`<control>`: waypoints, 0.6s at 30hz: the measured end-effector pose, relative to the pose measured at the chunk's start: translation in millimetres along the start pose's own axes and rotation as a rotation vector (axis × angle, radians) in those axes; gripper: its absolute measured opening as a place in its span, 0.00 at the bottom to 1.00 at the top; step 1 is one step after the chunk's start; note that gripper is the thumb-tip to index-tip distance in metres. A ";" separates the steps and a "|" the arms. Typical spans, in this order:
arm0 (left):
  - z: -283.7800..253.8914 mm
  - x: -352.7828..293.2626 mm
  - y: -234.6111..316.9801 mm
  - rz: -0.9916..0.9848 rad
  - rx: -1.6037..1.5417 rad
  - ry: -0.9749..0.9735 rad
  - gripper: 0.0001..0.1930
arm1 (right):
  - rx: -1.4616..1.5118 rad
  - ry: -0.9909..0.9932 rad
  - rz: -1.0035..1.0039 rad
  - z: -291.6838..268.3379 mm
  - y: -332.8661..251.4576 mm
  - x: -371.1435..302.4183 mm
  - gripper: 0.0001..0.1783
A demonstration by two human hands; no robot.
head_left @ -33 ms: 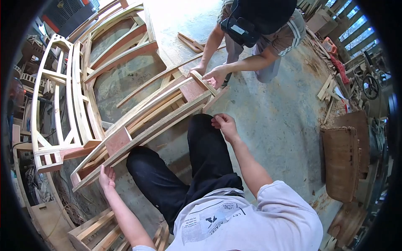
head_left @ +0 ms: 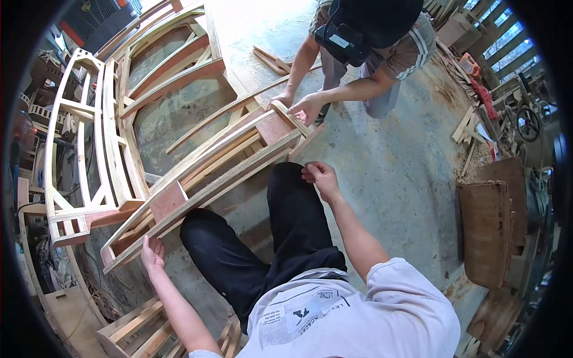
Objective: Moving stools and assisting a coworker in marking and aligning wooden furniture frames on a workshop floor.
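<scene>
A long, slightly curved wooden frame [head_left: 221, 173] slants across in front of my knees, built of pale rails with reddish boards between them. At its lower left end, my left hand [head_left: 153, 253] rests against the outer rail, fingers stretched out rather than wrapped round it. My right hand [head_left: 321, 180] is beside my right knee, apart from the frame's far end. Its fingertips are pinched together; whatever they hold, if anything, is too small to make out. Across from me, a co-worker's hands [head_left: 305, 108] are on the frame's far right end.
More wooden frames [head_left: 83, 143] stand at the left, with a large curved one [head_left: 173, 83] behind. A slatted wooden piece [head_left: 134, 331] lies near my left arm. Brown boards [head_left: 486, 232] lean at the right, near scrap wood and shavings [head_left: 477, 161]. The co-worker [head_left: 376, 42] bends close opposite.
</scene>
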State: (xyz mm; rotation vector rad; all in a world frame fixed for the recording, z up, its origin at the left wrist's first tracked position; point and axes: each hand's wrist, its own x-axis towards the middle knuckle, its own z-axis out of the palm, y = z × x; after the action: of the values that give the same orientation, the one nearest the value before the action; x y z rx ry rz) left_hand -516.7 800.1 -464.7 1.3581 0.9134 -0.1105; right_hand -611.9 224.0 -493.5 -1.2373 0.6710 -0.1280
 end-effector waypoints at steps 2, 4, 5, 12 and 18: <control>0.8 0.2 -0.5 -0.004 0.001 -0.003 0.22 | 0.018 0.005 0.006 -3.1 -4.5 3.1 0.09; 3.3 -0.4 -0.5 0.001 0.002 0.000 0.22 | 0.112 0.036 -0.025 -5.9 -8.2 7.9 0.09; 3.6 -1.3 -0.2 0.003 0.003 0.000 0.22 | 0.108 0.010 -0.047 -8.1 -10.4 10.8 0.13; 2.4 -1.0 1.4 0.023 0.004 -0.008 0.21 | 0.211 0.033 -0.118 8.8 -48.3 34.5 0.18; -0.6 0.8 1.1 0.027 0.010 -0.001 0.18 | 0.144 0.001 -0.121 19.0 -55.3 42.3 0.16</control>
State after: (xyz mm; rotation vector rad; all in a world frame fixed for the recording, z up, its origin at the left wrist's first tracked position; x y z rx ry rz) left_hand -515.9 801.3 -464.3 1.3792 0.8946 -0.0951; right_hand -553.4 201.9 -457.6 -1.1387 0.5777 -0.2735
